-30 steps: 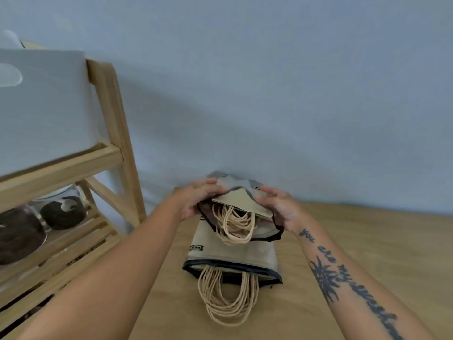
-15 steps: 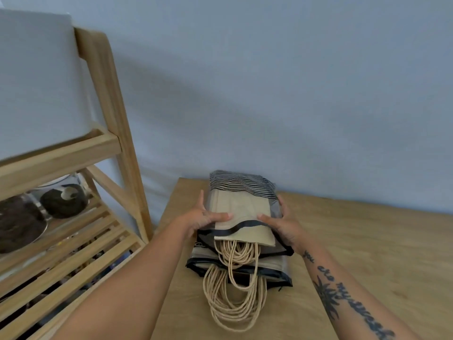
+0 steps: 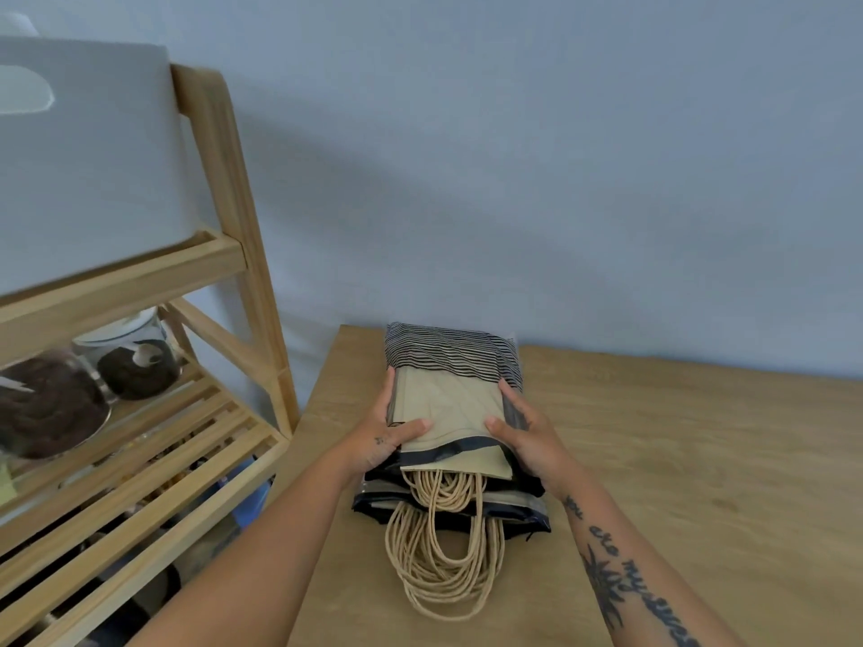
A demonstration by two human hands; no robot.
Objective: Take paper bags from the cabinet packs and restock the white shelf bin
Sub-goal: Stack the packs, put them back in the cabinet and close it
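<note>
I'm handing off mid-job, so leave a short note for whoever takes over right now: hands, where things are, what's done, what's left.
Left hand and right hand grip the sides of the top pack of paper bags, stacked on a second pack on the wooden table.
Rope handles spill out of the open ends toward you.
White bin sits on the shelf's top level, to the left.
Done: packs are out.
Left: pull bags out and load the bin.

two packs of paper bags (image 3: 450,413) stacked, two hands, two glass jars (image 3: 51,403), one white bin (image 3: 93,170), one wooden shelf (image 3: 140,282)
</note>
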